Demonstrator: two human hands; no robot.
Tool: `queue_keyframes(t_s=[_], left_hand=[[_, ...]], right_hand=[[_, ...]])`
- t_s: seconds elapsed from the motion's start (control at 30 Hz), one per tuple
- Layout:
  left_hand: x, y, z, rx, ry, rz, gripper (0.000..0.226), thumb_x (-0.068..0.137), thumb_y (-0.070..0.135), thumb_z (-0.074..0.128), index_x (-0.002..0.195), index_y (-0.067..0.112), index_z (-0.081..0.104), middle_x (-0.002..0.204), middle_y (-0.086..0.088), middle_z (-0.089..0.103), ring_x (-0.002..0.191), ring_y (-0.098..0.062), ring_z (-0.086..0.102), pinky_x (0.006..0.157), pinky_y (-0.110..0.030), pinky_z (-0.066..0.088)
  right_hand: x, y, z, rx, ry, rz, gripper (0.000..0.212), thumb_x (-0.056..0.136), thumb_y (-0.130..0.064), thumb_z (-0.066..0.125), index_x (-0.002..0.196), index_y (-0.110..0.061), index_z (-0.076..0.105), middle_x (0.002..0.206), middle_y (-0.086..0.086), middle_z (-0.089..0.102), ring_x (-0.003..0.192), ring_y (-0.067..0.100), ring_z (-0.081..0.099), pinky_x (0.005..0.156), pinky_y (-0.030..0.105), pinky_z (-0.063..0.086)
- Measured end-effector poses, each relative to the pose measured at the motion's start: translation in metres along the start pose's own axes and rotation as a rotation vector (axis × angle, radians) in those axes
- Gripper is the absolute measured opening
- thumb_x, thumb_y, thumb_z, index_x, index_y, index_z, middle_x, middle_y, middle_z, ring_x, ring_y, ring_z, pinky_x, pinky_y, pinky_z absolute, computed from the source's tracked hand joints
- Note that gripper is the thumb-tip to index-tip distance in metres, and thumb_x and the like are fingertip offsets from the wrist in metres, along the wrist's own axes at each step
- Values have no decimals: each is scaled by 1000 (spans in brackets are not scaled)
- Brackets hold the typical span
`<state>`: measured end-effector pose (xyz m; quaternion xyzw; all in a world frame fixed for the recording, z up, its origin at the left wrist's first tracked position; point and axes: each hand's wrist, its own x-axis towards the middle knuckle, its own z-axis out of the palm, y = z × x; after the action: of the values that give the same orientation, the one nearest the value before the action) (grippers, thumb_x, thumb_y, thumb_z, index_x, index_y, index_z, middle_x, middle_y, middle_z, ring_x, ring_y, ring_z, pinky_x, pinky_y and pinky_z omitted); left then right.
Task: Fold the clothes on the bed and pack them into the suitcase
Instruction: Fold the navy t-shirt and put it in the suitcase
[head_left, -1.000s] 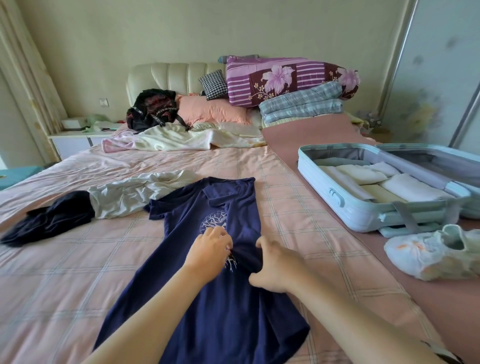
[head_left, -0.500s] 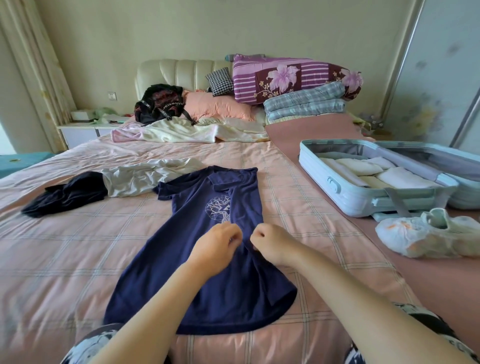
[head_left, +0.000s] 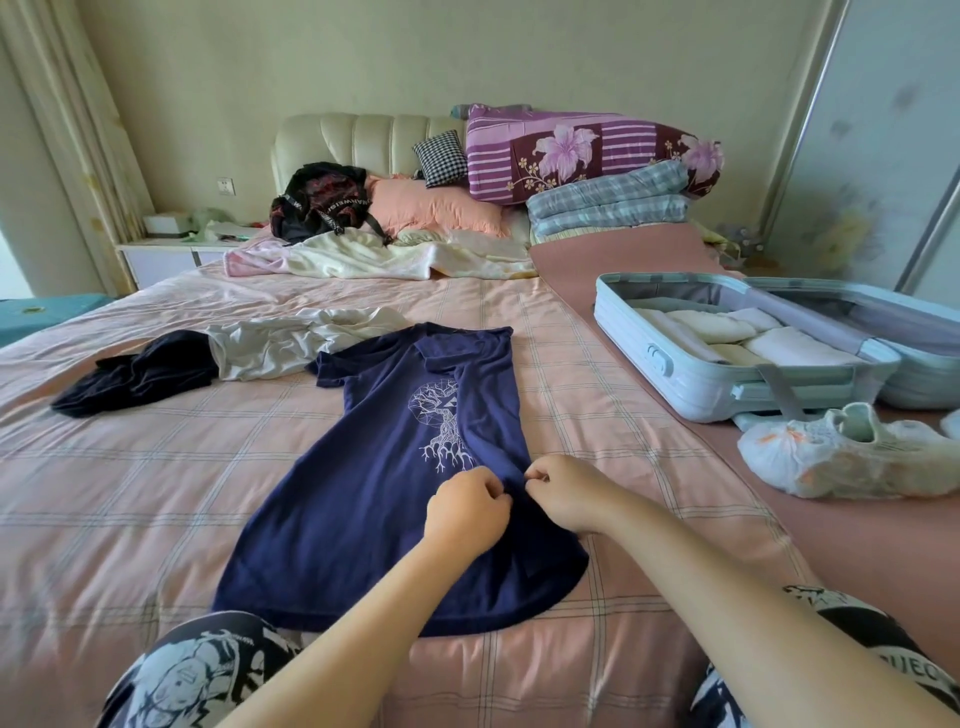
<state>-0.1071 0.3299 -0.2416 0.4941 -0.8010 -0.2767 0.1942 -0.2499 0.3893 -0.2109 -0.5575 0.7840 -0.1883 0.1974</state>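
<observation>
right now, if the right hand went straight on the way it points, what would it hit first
Probably the left hand, its knuckles right beside the right hand to its left; both pinch the navy t-shirt. Past that, only flat shirt, though depth is unclear.

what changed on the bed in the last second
The left hand and right hand slid toward the person along the navy T-shirt, from over its tree print to just below it, still pinching the fabric. The shirt, the grey garment, the black garment and the suitcase stayed put.
</observation>
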Motion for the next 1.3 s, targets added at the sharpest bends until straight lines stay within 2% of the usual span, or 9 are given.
queue_keyframes(t_s=[0.2, 0.33, 0.43, 0.63, 0.7, 0.9, 1.07, 1.17, 1.3], left_hand=[[-11, -5, -24, -524, 86, -218, 8, 93, 17, 39, 95, 14, 46, 84, -3, 53, 70, -19, 46, 64, -39, 50], [-24, -24, -38, -374, 86, -175, 12, 99, 16, 38, 110, 20, 40, 87, -5, 54, 68, -18, 46, 55, -29, 37], [-29, -40, -43, -244, 42, -146, 12, 102, 23, 43, 113, 21, 42, 93, -7, 59, 73, -18, 53, 58, -31, 41], [-39, -49, -52, -181, 2, 2, 17, 93, 31, 64, 104, 33, 51, 86, 4, 55, 65, -11, 50, 52, -24, 39], [-41, -48, -59, -81, -25, 74, 13, 91, 24, 65, 99, 30, 57, 83, 7, 54, 59, -7, 47, 49, -20, 36], [-56, -39, -73, 187, -537, 80, 18, 92, 22, 59, 109, 29, 56, 74, 0, 66, 53, -18, 69, 55, -27, 51], [-45, -39, -83, 470, -148, 335, 23, 79, 52, 69, 89, 36, 55, 79, 13, 59, 79, -9, 58, 71, -30, 50], [-48, -51, -69, 486, -376, 440, 38, 67, 60, 75, 93, 39, 57, 95, 16, 46, 95, -6, 44, 84, -30, 47], [-57, -56, -63, 414, -485, 368, 33, 71, 63, 69, 91, 40, 58, 98, 16, 51, 94, -6, 51, 87, -31, 50]], right_hand=[[-17, 3, 1, 151, -24, -146, 16, 96, -31, 57, 106, -28, 69, 80, -15, 62, 68, 0, 59, 74, 24, 48], [-37, 2, 9, 51, -88, -250, 49, 78, -55, 75, 121, -36, 61, 106, -14, 54, 87, 0, 55, 88, 25, 49], [-49, -1, 21, -174, -121, -311, 78, 57, -67, 76, 124, -42, 45, 116, -16, 46, 100, 6, 56, 88, 31, 51], [-64, -10, 34, -255, 117, -392, 24, 78, -19, 60, 99, -27, 51, 86, -13, 52, 83, 21, 57, 73, 34, 48], [-69, -16, 26, -305, 27, -423, 20, 76, -15, 62, 88, -26, 50, 81, -10, 53, 76, 19, 51, 64, 31, 43], [-78, -14, 13, -270, -514, -195, 8, 79, -27, 66, 83, -21, 70, 78, -6, 65, 67, 12, 56, 58, 26, 47], [-62, -14, 10, -263, -161, -380, 12, 79, -30, 66, 90, -28, 69, 85, -12, 57, 77, 3, 52, 68, 20, 40], [-58, -10, 26, -368, -200, -496, 23, 78, -27, 69, 100, -33, 69, 99, -9, 51, 94, 9, 47, 76, 20, 39], [-58, -18, 30, -331, -342, -398, 16, 79, -28, 64, 89, -34, 74, 89, -12, 65, 82, 6, 60, 77, 30, 53]])
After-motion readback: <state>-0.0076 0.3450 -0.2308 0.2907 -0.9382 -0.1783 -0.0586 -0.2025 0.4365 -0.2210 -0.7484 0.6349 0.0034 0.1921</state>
